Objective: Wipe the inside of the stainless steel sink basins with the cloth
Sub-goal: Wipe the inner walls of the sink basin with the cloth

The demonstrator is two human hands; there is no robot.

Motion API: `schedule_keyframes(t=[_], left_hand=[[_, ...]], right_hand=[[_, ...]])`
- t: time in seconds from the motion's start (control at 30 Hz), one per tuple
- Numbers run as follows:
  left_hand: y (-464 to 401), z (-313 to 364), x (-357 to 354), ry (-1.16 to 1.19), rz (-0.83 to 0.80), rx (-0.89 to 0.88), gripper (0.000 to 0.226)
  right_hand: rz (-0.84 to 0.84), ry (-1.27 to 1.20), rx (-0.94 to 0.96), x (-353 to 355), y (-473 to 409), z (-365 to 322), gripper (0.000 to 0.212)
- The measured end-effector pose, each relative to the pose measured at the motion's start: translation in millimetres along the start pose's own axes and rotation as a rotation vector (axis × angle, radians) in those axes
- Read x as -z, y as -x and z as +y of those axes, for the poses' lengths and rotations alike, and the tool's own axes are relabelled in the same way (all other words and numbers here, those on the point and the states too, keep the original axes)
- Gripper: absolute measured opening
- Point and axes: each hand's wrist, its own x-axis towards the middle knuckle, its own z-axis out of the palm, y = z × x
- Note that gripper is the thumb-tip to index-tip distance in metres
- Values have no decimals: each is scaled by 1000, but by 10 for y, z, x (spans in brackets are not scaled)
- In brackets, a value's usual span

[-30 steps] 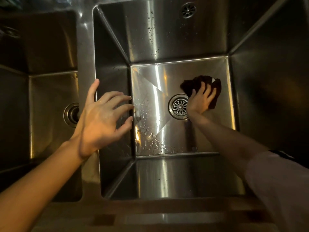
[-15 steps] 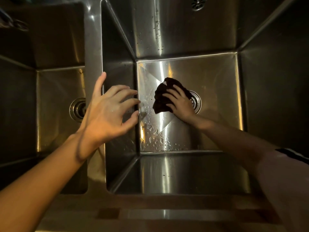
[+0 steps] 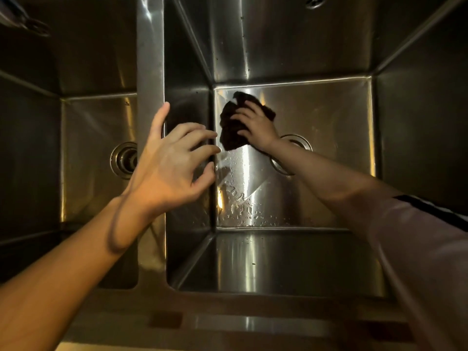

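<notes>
A deep stainless steel right basin [image 3: 329, 110] fills the middle of the view. My right hand [image 3: 257, 125] presses a dark cloth [image 3: 231, 130] flat on the basin floor at its far left corner, left of the drain [image 3: 300, 141], which my wrist partly hides. Water drops lie on the floor near the front left. My left hand [image 3: 169, 163] hovers with fingers spread over the divider [image 3: 149, 59] between the basins, thumb along its edge, holding nothing. The left basin [image 3: 83, 153] has its own drain [image 3: 124, 159].
An overflow hole [image 3: 314, 1] sits high on the right basin's back wall. A faucet part [image 3: 22, 19] shows at the top left corner. The counter edge [image 3: 228, 323] runs along the bottom of the view.
My right hand has swept the cloth from right of the drain across to the floor's far left corner. My left hand stayed over the divider. The camera moved closer and right.
</notes>
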Motion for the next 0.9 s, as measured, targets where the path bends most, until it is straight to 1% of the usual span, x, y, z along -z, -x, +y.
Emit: schedule_keyframes(t=[0.1,0.17,0.23,0.3,0.37,0.43,0.5,0.6,0.7,0.83,0.9], left_hand=[[3,1,4,2,-6,-1,38],[5,-2,6,-4,-9,-9,37],[9,-2,4,-4,-14,-12,36],[7,-7,5,-9,-18,-8,37],[3,-9,7,-10,-22,-5,37],[0,-6,12,-10,-21,-2,37],[3,2,15,-7,-15,0,36],[4,4,17,2,-4,5,35],[1,6,15,-7,-10,9,33],[3,-1,4,3,-4,0,32],[5,-5,5,9,-1,-7,33]], right_hand=[[-97,-15,152,-100,299,-31,47],[-156,-21,250,-67,524,119,46],[-163,-19,298,33,643,357,44],[-126,-21,235,131,595,564,44],[-68,-33,107,204,423,659,45],[-13,-53,3,244,185,616,46],[7,-76,-33,253,-49,490,47],[-14,-110,3,193,-294,225,48],[-28,-144,48,65,-304,-8,48],[-34,-155,131,-108,30,-78,45],[-108,-126,228,-134,237,36,44]])
